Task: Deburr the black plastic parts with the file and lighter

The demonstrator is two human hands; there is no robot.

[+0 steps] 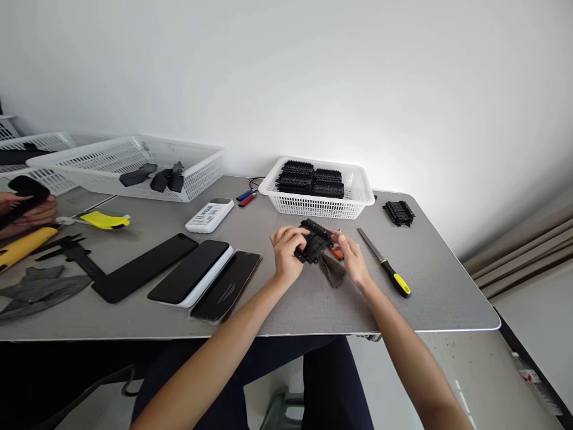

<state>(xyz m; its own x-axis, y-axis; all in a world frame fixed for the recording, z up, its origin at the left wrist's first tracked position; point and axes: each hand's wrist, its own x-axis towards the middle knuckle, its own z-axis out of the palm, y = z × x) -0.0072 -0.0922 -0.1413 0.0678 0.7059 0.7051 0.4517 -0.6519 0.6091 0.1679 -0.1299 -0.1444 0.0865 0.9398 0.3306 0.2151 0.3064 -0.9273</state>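
A black molded plastic part (314, 242) with toothed edges is held tilted above the table. My left hand (287, 251) is closed on its left side, thumb and fingers gripping the edge. My right hand (352, 255) pinches at its right edge; its inner fingers are partly hidden. Just below the part, a dark grey cloth (333, 272) lies on the table. Between the part and my right hand, an orange object (336, 253) shows in part. To the right lies a file (385, 263) with a black and yellow handle.
A white basket (317, 207) holds several similar black parts; another part (399, 213) lies right. Phones (226, 285), a white box-shaped device (210, 215), calipers (80, 257) and a second basket (199, 178) are left. At far left, another person's hands (38, 212) hold a black piece.
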